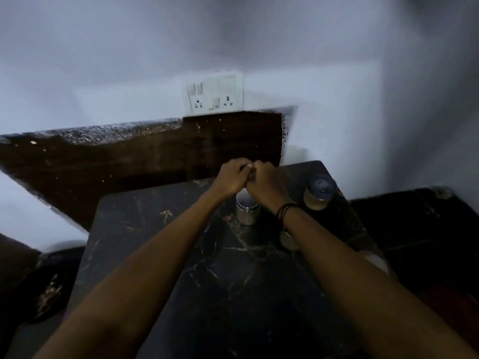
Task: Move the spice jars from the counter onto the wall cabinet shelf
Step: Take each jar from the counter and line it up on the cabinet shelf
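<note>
While both fists meet over the far edge of the black, white-veined marble counter, no jar is yet being carried. Taking the small shiny steel jar as the landmark: left of and beyond it, the left hand is curled tight, knuckles up; just beyond it, the right hand is curled too, touching the left, and I cannot tell whether either fist holds anything. Right of the steel jar stands a clear glass jar of pale powder with a bluish lid, well apart from both hands. A third, rounded jar sits nearer the camera, to the right, half hidden under the right forearm. To do the pickup well, I would judge it best to part the hands, grip one jar round its body, and lift it upright. The wall cabinet shelf is nowhere in view, and dim light blurs the fingers.
</note>
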